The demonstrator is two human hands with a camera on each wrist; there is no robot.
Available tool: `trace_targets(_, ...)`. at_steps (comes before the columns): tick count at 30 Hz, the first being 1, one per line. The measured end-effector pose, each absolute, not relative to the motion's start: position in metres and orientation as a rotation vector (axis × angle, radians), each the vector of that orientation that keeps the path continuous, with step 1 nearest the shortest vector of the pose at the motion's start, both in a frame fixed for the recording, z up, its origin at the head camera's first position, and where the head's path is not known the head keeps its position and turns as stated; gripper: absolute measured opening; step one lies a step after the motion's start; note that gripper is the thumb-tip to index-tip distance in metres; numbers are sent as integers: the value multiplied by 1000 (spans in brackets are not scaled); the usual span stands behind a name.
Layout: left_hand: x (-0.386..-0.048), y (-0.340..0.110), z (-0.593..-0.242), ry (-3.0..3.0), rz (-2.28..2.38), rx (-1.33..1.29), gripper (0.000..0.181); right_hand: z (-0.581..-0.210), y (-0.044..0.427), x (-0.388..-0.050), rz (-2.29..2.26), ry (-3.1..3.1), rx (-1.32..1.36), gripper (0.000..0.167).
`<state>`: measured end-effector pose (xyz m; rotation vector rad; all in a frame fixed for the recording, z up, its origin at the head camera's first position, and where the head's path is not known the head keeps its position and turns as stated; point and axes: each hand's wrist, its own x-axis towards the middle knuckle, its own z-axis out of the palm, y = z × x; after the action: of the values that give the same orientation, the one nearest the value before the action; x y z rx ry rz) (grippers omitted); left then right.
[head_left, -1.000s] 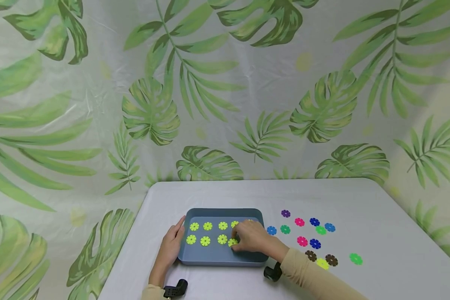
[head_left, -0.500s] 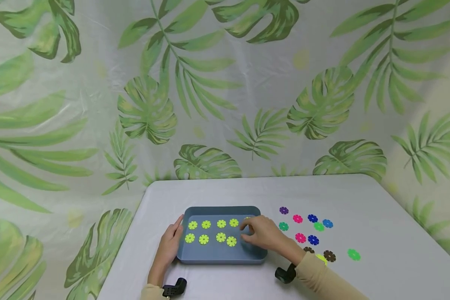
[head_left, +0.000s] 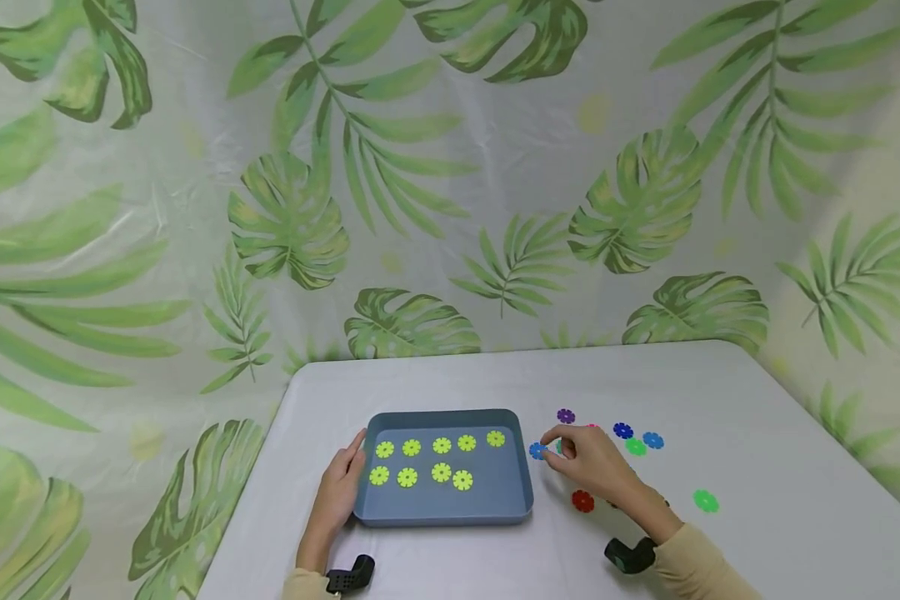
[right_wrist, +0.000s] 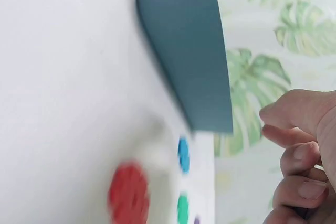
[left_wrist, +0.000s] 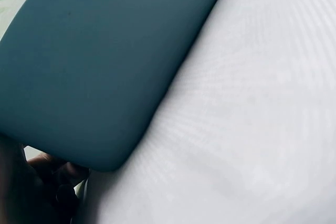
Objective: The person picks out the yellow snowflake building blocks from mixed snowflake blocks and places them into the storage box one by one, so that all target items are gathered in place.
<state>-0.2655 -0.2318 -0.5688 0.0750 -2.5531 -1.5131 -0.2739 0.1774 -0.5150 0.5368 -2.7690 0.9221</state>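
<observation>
In the head view a blue-grey tray (head_left: pixel 442 510) holds several yellow notched plastic discs (head_left: pixel 407 477) in two rows. My left hand (head_left: pixel 337 487) grips the tray's left side; the left wrist view has its dark fingers partly hidden beside the tray wall (left_wrist: pixel 100 77). Right of the tray, my right hand (head_left: pixel 596 462) hovers over the table, thumb and forefinger bent toward each other. Close to their tips lies a light blue disc (head_left: pixel 537 451). Nothing shows between the fingers of the right hand (right_wrist: pixel 304 156) in the right wrist view.
Around the right hand lie more discs: red (head_left: pixel 582 501), purple (head_left: pixel 566 416), dark blue (head_left: pixel 623 431), bright green (head_left: pixel 706 501). The hand and forearm cover some others. Behind the white table (head_left: pixel 435 383) hangs a leaf-patterned curtain (head_left: pixel 525 167).
My right hand has let go of a yellow disc in the tray's lower row and moved right, out over the loose discs. The left hand stays at the tray.
</observation>
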Motion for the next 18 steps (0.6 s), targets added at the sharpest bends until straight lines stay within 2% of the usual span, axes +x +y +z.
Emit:
trace_targets(11,-256,-229,-578,-2580,-1529,91,46,-538,243,-247,891,-2837,324,17)
trace_targets(18,-265,-232,-571,-2578,-1491,68,46,-541,268,-242,895,-2821,265,20)
